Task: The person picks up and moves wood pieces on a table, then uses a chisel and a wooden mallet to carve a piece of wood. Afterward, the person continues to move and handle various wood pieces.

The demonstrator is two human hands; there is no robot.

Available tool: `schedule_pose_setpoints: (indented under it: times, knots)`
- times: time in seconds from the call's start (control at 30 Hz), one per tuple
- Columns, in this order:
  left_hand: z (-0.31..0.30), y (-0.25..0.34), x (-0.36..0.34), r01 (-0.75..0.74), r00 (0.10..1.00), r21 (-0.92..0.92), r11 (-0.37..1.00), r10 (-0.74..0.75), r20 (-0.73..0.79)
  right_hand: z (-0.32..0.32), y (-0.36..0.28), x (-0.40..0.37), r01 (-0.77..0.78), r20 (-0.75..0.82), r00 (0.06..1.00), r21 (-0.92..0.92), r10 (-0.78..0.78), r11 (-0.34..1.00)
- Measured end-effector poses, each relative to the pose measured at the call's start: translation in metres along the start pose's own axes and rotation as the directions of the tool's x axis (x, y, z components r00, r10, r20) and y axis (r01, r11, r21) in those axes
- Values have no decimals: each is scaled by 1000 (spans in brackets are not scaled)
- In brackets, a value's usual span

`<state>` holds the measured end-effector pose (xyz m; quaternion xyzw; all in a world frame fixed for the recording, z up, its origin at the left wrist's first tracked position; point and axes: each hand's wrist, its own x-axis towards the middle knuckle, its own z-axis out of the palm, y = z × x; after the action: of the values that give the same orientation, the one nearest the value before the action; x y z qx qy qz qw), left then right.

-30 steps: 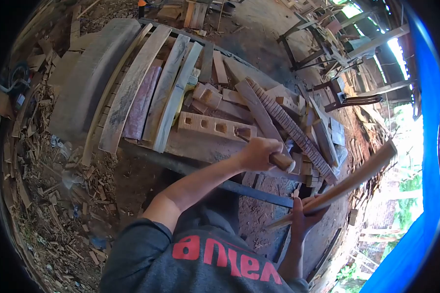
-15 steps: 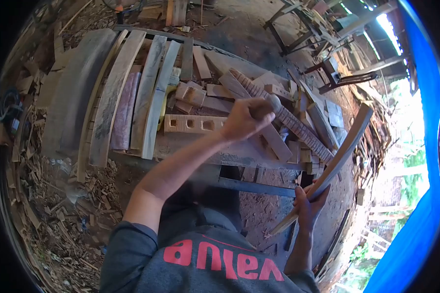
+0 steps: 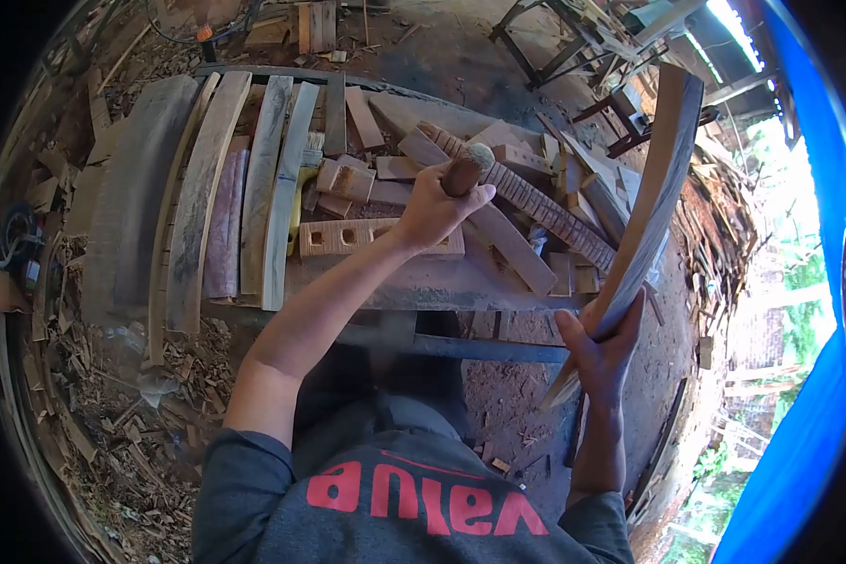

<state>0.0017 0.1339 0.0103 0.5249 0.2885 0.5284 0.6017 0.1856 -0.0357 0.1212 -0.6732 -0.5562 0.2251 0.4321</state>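
Note:
My left hand [image 3: 435,209] is closed around a short, thick wooden handle [image 3: 467,169] with a rounded, pale end. What the handle belongs to, if anything, I cannot make out. Behind it a ribbed wooden strip [image 3: 555,218] lies across a heap of offcuts. On the other side, my right hand [image 3: 611,348] grips a long, curved wooden slat [image 3: 650,197] near its lower end, tilted upward beyond the table edge. Just past my left wrist is a wooden block with square holes [image 3: 324,238], resting on the workbench [image 3: 385,293].
Several long boards [image 3: 218,179] lie side by side at the bench's left. Wood chips [image 3: 150,423] litter the ground on that side. A wooden stand [image 3: 620,117] is at the back right, and a blue tarp [image 3: 822,235] hangs along the right edge.
The slat in my right hand has risen and swung more upright. My left hand has shifted slightly left and up, and more of the handle shows. The view has turned a little.

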Motion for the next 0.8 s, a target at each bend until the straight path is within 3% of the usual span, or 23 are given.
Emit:
schedule_pose_setpoints:
  times: [0.13, 0.2, 0.27, 0.33, 0.4, 0.43, 0.47, 0.5, 0.53, 0.6, 0.63, 0.67, 0.7, 0.73, 0.77, 0.8]
  knots:
    - [3, -2, 0, -8, 1000, 66, 998, 8, 7, -4, -7, 10, 43, -4, 999, -81, -43, 996]
    - [7, -6, 1, -47, 999, 61, 997, 47, 3, -11, -12, 20, 115, -108, 986, -117, -128, 986]
    - [9, -7, 1, -81, 997, 51, 995, 81, 0, -16, -36, 24, 191, -216, 961, 70, -172, 979]
    - [10, -7, 1, -85, 996, 112, 990, 81, 35, -17, -20, 27, 381, -212, 910, 98, -355, 919]
    - [13, -13, 1, -147, 989, 38, 988, 145, 39, -2, 2, 28, 225, 240, 959, -314, -152, 922]
    - [14, -15, 2, -202, 978, -33, 979, 204, 40, 0, 0, 27, 230, 237, 959, -314, -159, 921]
    - [14, -18, 1, -207, 977, -33, 978, 208, 45, 3, -4, 25, 291, 293, 940, -428, -174, 856]
    - [14, -15, 2, -201, 979, 27, 979, 201, 31, 5, -13, 28, 365, 358, 914, -527, -188, 768]
    - [13, -12, 2, -185, 983, 87, 979, 185, 9, 3, -25, 30, 376, 369, 909, -524, -195, 764]
    - [11, -2, -4, -97, 995, 151, 984, 90, 51, -6, -43, 20, 142, 54, 989, -84, -138, 986]
    - [11, 2, -5, -31, 995, 220, 975, 10, 96, -5, -37, 14, 132, 53, 990, -86, -128, 987]
    - [12, -2, -7, -31, 995, 219, 975, 9, 99, 0, -27, 8, 104, -47, 993, -2, -104, 995]
    - [14, -10, -7, -92, 992, 159, 983, 76, 103, 4, -17, 6, 91, -144, 986, 86, -78, 992]
    - [14, -17, -8, -159, 984, 102, 982, 148, 100, 9, -2, 10, 102, -145, 985, 88, -89, 991]
    - [16, -23, -8, -167, 983, 105, 980, 157, 98, 13, 15, 13, 114, 101, 990, -194, -96, 974]
    - [20, -24, -9, -207, 976, 79, 975, 200, 85, 15, 19, 15, 178, 328, 944, -452, -23, 874]
